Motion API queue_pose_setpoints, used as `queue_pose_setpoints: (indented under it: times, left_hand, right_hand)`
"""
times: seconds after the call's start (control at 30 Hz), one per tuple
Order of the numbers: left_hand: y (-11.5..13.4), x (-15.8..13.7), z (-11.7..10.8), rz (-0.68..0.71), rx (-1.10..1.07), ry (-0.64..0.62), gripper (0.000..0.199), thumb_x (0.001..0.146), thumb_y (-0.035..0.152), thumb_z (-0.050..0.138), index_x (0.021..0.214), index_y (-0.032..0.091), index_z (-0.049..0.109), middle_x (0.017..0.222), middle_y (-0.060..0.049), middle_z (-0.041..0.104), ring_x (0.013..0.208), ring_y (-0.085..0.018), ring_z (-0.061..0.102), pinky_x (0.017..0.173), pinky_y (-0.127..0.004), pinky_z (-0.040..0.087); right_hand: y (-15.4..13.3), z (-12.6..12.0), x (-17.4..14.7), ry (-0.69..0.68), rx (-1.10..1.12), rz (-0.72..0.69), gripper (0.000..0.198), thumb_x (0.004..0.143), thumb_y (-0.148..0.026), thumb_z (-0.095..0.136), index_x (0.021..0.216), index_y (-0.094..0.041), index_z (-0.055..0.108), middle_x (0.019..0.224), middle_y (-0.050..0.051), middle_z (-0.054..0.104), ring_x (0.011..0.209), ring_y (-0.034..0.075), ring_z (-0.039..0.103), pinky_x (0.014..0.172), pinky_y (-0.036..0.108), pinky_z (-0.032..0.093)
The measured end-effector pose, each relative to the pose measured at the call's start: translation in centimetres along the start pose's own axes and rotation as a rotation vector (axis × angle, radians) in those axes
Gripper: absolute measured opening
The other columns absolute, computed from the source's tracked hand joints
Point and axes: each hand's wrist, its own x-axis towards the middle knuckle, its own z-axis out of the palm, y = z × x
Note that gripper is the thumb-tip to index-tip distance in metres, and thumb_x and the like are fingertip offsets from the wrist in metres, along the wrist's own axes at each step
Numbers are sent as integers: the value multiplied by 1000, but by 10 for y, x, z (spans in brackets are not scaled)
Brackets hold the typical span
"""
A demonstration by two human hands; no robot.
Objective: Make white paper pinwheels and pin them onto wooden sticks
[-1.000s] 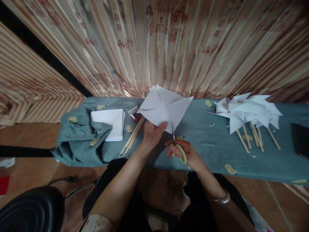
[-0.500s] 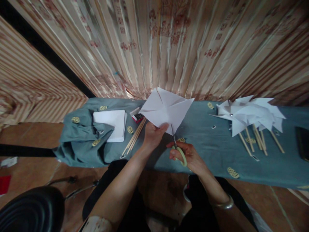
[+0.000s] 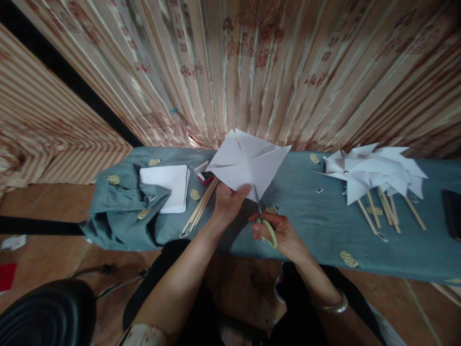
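Observation:
A white square sheet of paper (image 3: pixel 248 161), with slits running in from its corners, is held up over the table. My left hand (image 3: pixel 230 199) pinches its near edge, thumb on top. In my right hand (image 3: pixel 275 228) are scissors (image 3: pixel 267 232) with pale green handles, fingers through the loops. Their blades point away from me and lie at the paper's near corner, close to my left thumb. Several finished paper pinwheels (image 3: pixel 370 170) on wooden sticks lie together at the right of the table.
A blue-green cloth (image 3: pixel 302 202) with yellow pineapples covers the table. Left of my hands are wooden sticks (image 3: pixel 201 204), a small red box (image 3: pixel 206 177) and a stack of white paper (image 3: pixel 169 185). A black object (image 3: pixel 452 211) lies at the right edge. A patterned curtain (image 3: pixel 248 72) hangs behind; a black stool (image 3: pixel 50 312) stands lower left.
Both hands stay almost in place. The scissors and the paper have shifted only very slightly, with the blades still at the near corner.

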Motion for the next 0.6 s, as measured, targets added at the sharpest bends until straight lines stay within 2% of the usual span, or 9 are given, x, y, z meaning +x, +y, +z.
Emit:
queue_pose_setpoints:
  times: [0.5,0.6]
  left_hand:
    - [7,0,-1,-9,-2,3,25,61,32,77,77,15,67,80,-4,73,72,-18,64,71,-32,52]
    - [8,-3,1,-6,26,-15,21,61,30,75,75,17,66,71,-1,69,66,-17,60,67,-30,50]
  right_hand:
    - [6,-1,3,2,-38,-3,44,61,-57,83,79,-19,72,53,-1,64,48,12,56,49,25,45]
    - [8,-2,3,14,-58,-35,43,65,-57,81,83,-19,73,56,0,66,51,14,59,51,25,46]
